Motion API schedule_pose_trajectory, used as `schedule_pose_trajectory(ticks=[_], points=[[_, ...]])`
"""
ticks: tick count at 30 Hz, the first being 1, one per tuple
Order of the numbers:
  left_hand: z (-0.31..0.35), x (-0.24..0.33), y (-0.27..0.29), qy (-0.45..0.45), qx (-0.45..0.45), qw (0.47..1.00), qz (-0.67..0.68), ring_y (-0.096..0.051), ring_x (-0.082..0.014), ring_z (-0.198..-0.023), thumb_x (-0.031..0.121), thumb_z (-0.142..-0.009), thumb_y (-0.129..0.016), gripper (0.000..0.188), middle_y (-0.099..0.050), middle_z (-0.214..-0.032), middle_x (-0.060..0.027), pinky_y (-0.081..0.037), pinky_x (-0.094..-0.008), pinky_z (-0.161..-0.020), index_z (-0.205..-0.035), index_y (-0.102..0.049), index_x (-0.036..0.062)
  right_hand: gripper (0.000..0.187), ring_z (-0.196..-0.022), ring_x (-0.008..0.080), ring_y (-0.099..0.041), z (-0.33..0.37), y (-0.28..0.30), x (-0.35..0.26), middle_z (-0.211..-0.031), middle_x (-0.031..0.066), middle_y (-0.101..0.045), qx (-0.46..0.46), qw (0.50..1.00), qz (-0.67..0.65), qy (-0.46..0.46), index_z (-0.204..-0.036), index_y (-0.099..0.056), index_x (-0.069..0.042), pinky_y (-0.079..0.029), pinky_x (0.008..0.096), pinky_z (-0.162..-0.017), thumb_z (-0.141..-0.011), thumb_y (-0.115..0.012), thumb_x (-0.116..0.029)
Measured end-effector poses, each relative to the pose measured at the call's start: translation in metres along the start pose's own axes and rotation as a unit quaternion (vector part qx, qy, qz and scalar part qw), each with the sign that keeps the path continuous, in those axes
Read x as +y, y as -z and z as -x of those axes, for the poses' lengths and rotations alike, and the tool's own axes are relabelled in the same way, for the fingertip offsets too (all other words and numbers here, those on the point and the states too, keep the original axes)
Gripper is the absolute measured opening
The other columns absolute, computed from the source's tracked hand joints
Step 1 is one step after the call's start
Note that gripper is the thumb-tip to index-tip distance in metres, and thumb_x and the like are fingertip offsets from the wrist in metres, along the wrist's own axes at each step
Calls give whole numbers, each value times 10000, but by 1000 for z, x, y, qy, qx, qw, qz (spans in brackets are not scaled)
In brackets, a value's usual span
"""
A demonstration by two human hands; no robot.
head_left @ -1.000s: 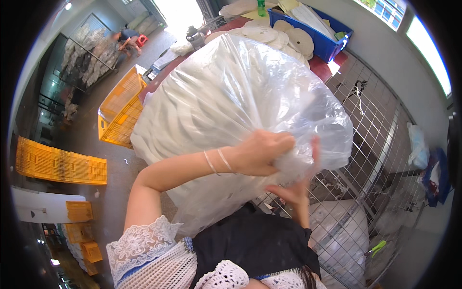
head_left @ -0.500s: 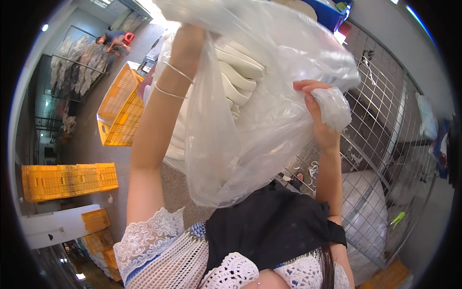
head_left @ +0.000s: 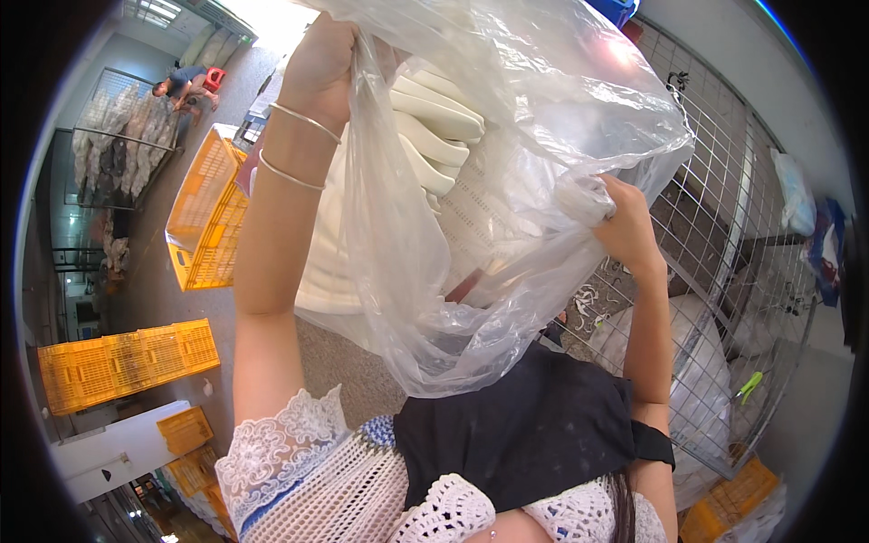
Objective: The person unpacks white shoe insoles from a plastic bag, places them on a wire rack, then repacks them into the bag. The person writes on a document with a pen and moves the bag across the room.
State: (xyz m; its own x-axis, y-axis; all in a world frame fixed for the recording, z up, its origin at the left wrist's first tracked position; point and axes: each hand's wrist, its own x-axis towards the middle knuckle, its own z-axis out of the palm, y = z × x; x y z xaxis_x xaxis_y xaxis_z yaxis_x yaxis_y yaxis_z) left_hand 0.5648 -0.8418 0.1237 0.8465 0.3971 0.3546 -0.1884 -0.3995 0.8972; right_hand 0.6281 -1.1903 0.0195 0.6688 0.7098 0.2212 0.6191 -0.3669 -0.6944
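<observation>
A large clear plastic bag (head_left: 398, 262) spreads out in front of me, its mouth held wide. My left hand (head_left: 319, 68) is closed on the bag's far left edge. Gathered plastic from the right edge is bunched in my right hand (head_left: 628, 222), whose fingers are curled round it. Several cream, smooth, curved pieces (head_left: 439, 127) lie stacked in rows between my hands, partly seen through the film. Beside them is a pale sheet with rows of small marks (head_left: 484, 204). What the pieces are, I cannot tell.
Yellow crates (head_left: 210, 213) stand on the floor at left, with more yellow crates (head_left: 131, 362) nearer. A wire mesh panel (head_left: 715, 181) rises close on my right. At far left, a person (head_left: 186, 86) sits near a rack of wrapped goods (head_left: 122, 136).
My right hand has moved slightly right and down, and its fingers have closed round the bunched plastic. My left hand has shifted a little left. The bag's mouth is wider.
</observation>
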Motion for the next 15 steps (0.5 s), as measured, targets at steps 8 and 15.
schedule_pose_trajectory(ticks=[8,15], points=[[-9,-20,-13,79,61,975,200,-623,-226,-874,140,-849,-442,235,-638,-968,-93,-506,-363,-791,-963,-607,19,147,-815,213,-639,5,-4,-8,-821,102,-636,16,948,-311,67,-950,-589,17,-481,380,-813,-843,-548,-76],[-13,-73,48,112,255,866,415,-621,-217,-871,118,-850,-425,238,-631,-971,-86,-511,-354,-791,-977,-595,12,281,-427,50,-269,112,-67,138,-515,-77,-274,313,485,-784,-227,-766,-458,-126,-393,234,-549,-1003,-390,-262]])
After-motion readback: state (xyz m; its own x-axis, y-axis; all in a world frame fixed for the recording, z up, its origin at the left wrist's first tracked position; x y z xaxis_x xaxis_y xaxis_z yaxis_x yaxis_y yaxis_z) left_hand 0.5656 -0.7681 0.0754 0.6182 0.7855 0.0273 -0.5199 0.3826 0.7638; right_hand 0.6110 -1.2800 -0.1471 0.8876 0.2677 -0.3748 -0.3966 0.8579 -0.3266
